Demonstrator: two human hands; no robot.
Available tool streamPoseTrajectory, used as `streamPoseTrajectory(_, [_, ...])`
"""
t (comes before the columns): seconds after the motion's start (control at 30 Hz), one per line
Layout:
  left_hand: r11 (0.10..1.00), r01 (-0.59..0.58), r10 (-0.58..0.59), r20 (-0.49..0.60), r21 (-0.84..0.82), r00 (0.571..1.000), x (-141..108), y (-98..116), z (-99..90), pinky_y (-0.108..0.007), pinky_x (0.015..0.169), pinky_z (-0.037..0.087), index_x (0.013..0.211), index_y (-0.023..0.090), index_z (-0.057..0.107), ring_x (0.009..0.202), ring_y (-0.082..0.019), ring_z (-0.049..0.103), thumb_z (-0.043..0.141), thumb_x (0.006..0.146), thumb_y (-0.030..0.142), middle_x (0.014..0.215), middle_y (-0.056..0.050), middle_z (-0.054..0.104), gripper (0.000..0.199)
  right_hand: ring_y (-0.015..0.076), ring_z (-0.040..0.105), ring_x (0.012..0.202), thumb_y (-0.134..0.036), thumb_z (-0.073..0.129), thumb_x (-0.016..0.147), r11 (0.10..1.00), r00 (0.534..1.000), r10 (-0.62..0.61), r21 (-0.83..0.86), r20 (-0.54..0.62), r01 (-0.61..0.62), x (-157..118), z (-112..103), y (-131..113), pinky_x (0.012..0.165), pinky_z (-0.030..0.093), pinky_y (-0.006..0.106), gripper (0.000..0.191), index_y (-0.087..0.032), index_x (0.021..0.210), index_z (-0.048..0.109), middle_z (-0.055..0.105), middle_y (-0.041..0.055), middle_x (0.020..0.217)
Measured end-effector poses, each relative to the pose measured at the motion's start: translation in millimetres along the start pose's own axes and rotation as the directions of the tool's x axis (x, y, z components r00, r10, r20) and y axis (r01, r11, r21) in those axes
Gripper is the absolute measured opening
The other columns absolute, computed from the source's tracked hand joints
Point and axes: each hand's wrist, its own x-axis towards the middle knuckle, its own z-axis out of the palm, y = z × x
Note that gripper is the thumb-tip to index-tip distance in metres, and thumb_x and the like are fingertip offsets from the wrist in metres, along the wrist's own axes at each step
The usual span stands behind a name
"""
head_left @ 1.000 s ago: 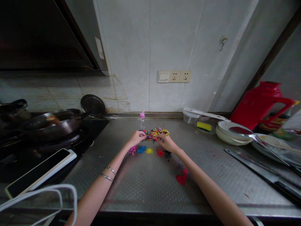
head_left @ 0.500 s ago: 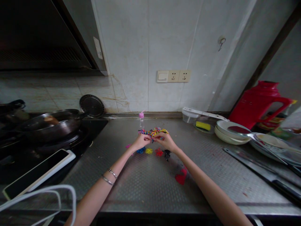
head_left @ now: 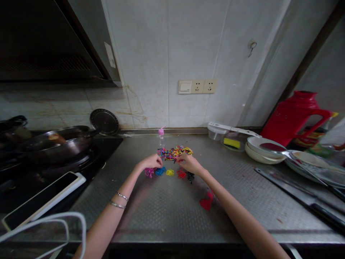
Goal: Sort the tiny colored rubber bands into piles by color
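A mixed heap of small coloured rubber bands lies on the metal counter. In front of it sit sorted piles: pink bands, blue bands, yellow bands, red bands and black bands. My left hand is just above the blue pile, its fingertips pinched together and pointing down. Whatever is in that pinch is too small to name. At the front edge of the heap, my right hand has its fingers closed in a pinch, and its contents cannot be made out.
A small bottle with a pink cap stands behind the heap. A red piece lies by my right forearm. To the left are a pan and a phone-like device; to the right, bowls, a knife and a red thermos.
My left hand has moved left and toward me, from beside my right hand to above the blue pile. The right hand has stayed near the heap. The view has shifted slightly.
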Motion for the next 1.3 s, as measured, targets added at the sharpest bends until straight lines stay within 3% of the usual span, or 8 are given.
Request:
streamPoseTrajectory(0.2, [1.0, -0.022, 0.022, 0.033, 0.008, 0.999, 2, -1, 1.4, -0.018, 0.053, 0.036, 0.074, 0.013, 0.069, 0.055, -0.011, 0.051, 0.055, 0.061, 0.019, 0.064, -0.002, 0.065, 0.02, 0.0183, 0.052, 0.096, -0.029, 0.055, 0.073, 0.989, 0.992, -0.106, -0.097, 0.071, 0.112, -6, 10, -28, 0.08, 0.04, 0.026, 0.023, -0.021, 0.094, 0.062, 0.059, 0.0061, 0.096])
streamPoseTrajectory(0.37, [0.998, -0.051, 0.051, 0.003, -0.037, 0.999, -1, 2, -4.2, -0.019, 0.055, 0.036, 0.076, 0.012, 0.068, 0.057, -0.011, 0.052, 0.057, 0.063, 0.024, 0.066, -0.003, 0.065, 0.021, 0.018, 0.051, 0.097, -0.028, 0.053, 0.075, 0.982, 0.988, -0.13, -0.123, 0.087, 0.14, -6, 9, -28, 0.082, 0.04, 0.027, 0.024, -0.02, 0.097, 0.061, 0.059, 0.0063, 0.097])
streamPoseTrajectory(0.57, [0.994, -0.054, 0.041, -0.141, -0.09, 0.989, -4, -4, -14.9, -0.021, 0.06, 0.039, 0.074, 0.009, 0.067, 0.061, -0.013, 0.055, 0.053, 0.066, 0.026, 0.07, -0.006, 0.066, 0.024, 0.0186, 0.053, 0.094, -0.028, 0.045, 0.08, 0.97, 0.996, 0.072, -0.228, -0.054, -0.083, -3, -2, -14, 0.075, 0.041, 0.026, 0.021, -0.022, 0.093, 0.061, 0.06, 0.0071, 0.098])
streamPoseTrajectory(0.7, [0.999, 0.016, -0.032, -0.324, -0.051, 0.946, -3, -14, -19.8, -0.022, 0.059, 0.04, 0.075, 0.009, 0.067, 0.06, -0.014, 0.055, 0.05, 0.067, 0.026, 0.068, -0.007, 0.065, 0.025, 0.0171, 0.052, 0.097, -0.029, 0.045, 0.08, 0.956, 0.976, 0.186, -0.208, -0.117, -0.207, -1, -8, -3, 0.079, 0.04, 0.026, 0.022, -0.023, 0.093, 0.061, 0.06, 0.0048, 0.099])
streamPoseTrajectory(0.8, [0.999, 0.05, -0.048, -0.393, -0.005, 0.918, 1, -21, -17.0, -0.023, 0.06, 0.04, 0.074, 0.009, 0.067, 0.061, -0.014, 0.057, 0.05, 0.066, 0.024, 0.068, -0.007, 0.066, 0.024, 0.0157, 0.052, 0.097, -0.027, 0.046, 0.079, 0.949, 0.963, 0.216, -0.196, -0.16, -0.245, 0, -12, 3, 0.081, 0.039, 0.025, 0.021, -0.023, 0.091, 0.062, 0.061, 0.0024, 0.099])
streamPoseTrajectory(1.13, [0.999, -0.022, 0.031, -0.257, 0.038, 0.966, 24, -31, -2.4, -0.021, 0.059, 0.038, 0.072, 0.01, 0.067, 0.063, -0.014, 0.056, 0.054, 0.066, 0.031, 0.068, -0.005, 0.065, 0.025, 0.0142, 0.057, 0.082, -0.024, 0.047, 0.075, 0.948, 0.937, 0.242, -0.142, -0.253, -0.283, 18, -42, 9, 0.072, 0.041, 0.021, 0.022, -0.021, 0.089, 0.064, 0.064, 0.003, 0.092])
streamPoseTrajectory(1.2, [0.998, -0.023, 0.035, -0.221, 0.058, 0.975, 27, -31, -4.2, -0.02, 0.057, 0.036, 0.071, 0.01, 0.067, 0.061, -0.013, 0.054, 0.056, 0.065, 0.032, 0.066, -0.004, 0.064, 0.025, 0.0144, 0.058, 0.083, -0.024, 0.048, 0.074, 0.949, 0.945, 0.24, -0.152, -0.222, -0.277, 23, -46, 14, 0.073, 0.041, 0.021, 0.023, -0.021, 0.089, 0.065, 0.065, 0.0035, 0.092])
streamPoseTrajectory(1.3, [0.995, 0.005, 0.014, -0.188, 0.102, 0.982, 29, -31, -5.0, -0.02, 0.054, 0.035, 0.07, 0.01, 0.067, 0.058, -0.013, 0.052, 0.06, 0.062, 0.033, 0.063, -0.003, 0.063, 0.025, 0.015, 0.058, 0.083, -0.025, 0.051, 0.073, 0.952, 0.967, 0.241, -0.176, -0.079, -0.252, 29, -48, 24, 0.072, 0.041, 0.021, 0.023, -0.022, 0.09, 0.066, 0.065, 0.0035, 0.09])
